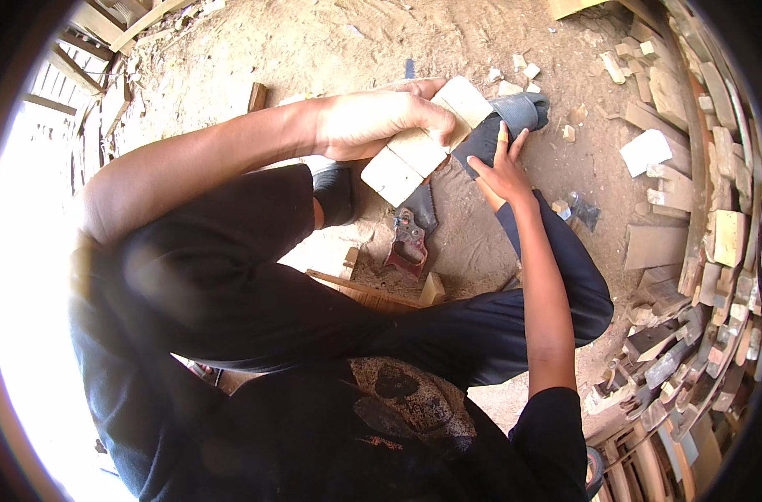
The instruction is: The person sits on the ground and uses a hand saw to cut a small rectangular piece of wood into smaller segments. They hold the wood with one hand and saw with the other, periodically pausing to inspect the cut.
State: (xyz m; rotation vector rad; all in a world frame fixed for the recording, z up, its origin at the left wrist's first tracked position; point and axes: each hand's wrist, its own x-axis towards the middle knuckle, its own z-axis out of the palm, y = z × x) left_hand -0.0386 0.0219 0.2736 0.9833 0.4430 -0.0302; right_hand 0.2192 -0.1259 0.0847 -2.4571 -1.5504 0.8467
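Note:
My left hand [389, 124] is closed around a pale, flat wooden block [395, 171], thumb on its upper face. Thin dark lines cross the face of this block, which is held at a slant above the ground. Bare of any tool, my right hand [505, 170] has its fingers spread against the dark shoe [515, 113] on my right foot, beside the block's right end. Below the block lies a handsaw [410, 243] with a worn red and grey handle. Part of its dark blade runs up behind the block.
Offcuts and planks are stacked along the right side [669, 96]. Small wood chips [527, 69] are scattered on the sandy ground [297, 50]. A white piece [646, 152] lies at the right. Between my legs is a low wooden board [360, 293] with small blocks near it.

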